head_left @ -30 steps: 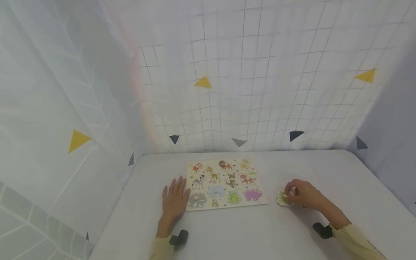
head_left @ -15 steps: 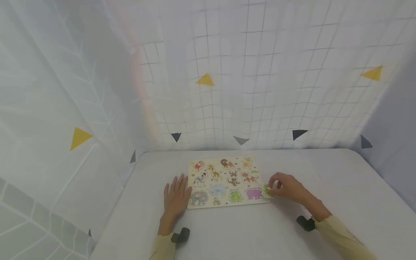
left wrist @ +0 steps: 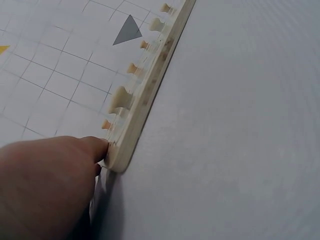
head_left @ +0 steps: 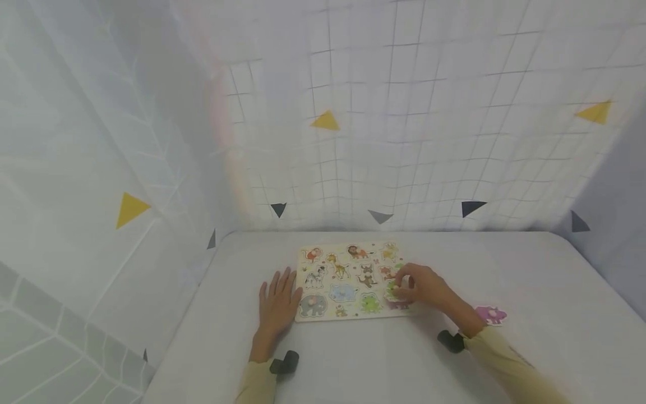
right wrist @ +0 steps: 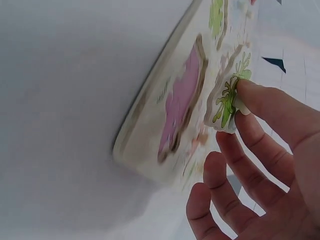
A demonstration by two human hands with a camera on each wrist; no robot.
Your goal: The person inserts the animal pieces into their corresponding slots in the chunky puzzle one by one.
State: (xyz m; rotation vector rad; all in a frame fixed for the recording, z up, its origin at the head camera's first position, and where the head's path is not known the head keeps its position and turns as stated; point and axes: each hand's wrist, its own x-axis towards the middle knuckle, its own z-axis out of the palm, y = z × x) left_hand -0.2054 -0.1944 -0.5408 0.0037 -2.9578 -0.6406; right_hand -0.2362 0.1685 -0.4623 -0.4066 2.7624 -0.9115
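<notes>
A light wooden puzzle board [head_left: 328,318] with animal pictures lies flat on the white table. My left hand [head_left: 276,303] rests along its left edge, fingers spread, with the thumb [left wrist: 95,147] touching the board's corner in the left wrist view. Between thumb and fingertips, my right hand [head_left: 428,287] pinches the knob of a green frog puzzle piece [right wrist: 227,102]. The frog is tilted and held over the board's right part, close to the purple hippo-shaped recess [right wrist: 181,97]. A green frog-shaped recess [head_left: 370,303] shows to the left of it.
A purple hippo puzzle piece [head_left: 492,315] lies on the table by my right forearm. Knobs [left wrist: 120,100] stand up from pieces in the board. White sheeting [head_left: 363,146] with grid lines and triangles hangs behind the table.
My right hand has lifted the frog piece off the table and carried it left over the board. The purple hippo piece is now uncovered. My left hand stays at the board's edge.
</notes>
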